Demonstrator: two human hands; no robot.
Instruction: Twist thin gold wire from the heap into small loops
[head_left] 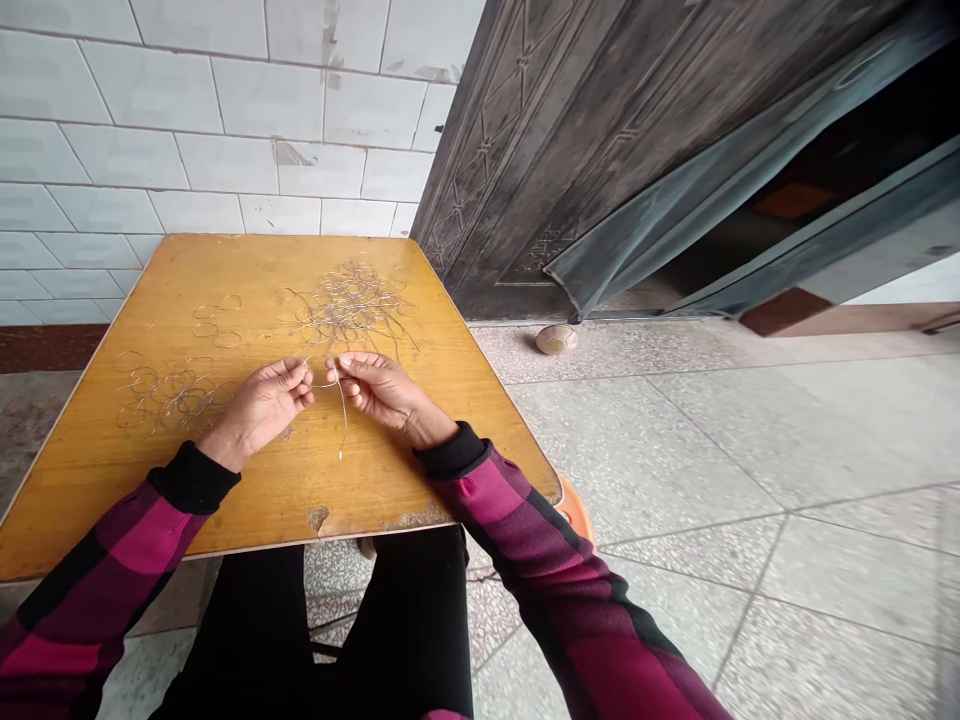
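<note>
Over the middle of the wooden table, my left hand [274, 400] and my right hand [379, 392] face each other a short way apart. Both pinch one thin silvery wire [343, 405]. Part of it bends between the fingers, and one end hangs down below my right hand. Beyond my hands lies a tangled pile of thin wires [352, 300]. To the left of my left hand is a looser heap of wires bent into loops [176, 395]. A few more looped wires [217, 318] lie between the two heaps. My fingertips hide part of the held wire.
The yellow-brown table [360, 490] has a chipped front edge and stands against a white tiled wall [262, 100]. At the right are a dark carved door [517, 140], a roundish stone [556, 340] on the floor, and an orange plastic object [576, 512] by the table corner.
</note>
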